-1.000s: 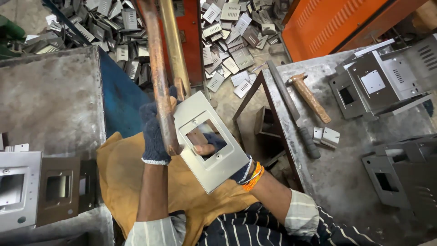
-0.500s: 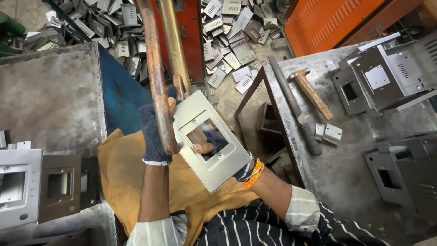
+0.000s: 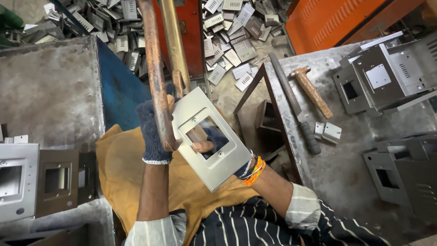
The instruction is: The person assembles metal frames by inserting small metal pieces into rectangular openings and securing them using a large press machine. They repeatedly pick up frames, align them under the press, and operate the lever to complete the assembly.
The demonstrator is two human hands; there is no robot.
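Note:
A grey sheet-metal plate [image 3: 218, 159] with a rectangular window is held tilted in front of me, under two long bars. My left hand [image 3: 152, 132], in a dark blue glove, grips the plate's left edge beside the rusty bar [image 3: 154, 73]. My right hand [image 3: 214, 143] is behind the plate; gloved fingers and a bare fingertip show through the window. Orange bangles circle my right wrist [image 3: 251, 171]. A brass-coloured bar [image 3: 175, 45] runs down to the plate's top edge.
A hammer [image 3: 312, 91] and a long tool [image 3: 291, 105] lie on the metal table [image 3: 346, 173] to the right, with small brackets and grey housings [image 3: 382, 77]. Similar plates [image 3: 18, 182] are stacked at the left. Scrap metal pieces [image 3: 232, 41] cover the floor ahead.
The plate and both hands have stayed at the bars with only a slight shift; the view has drifted a little.

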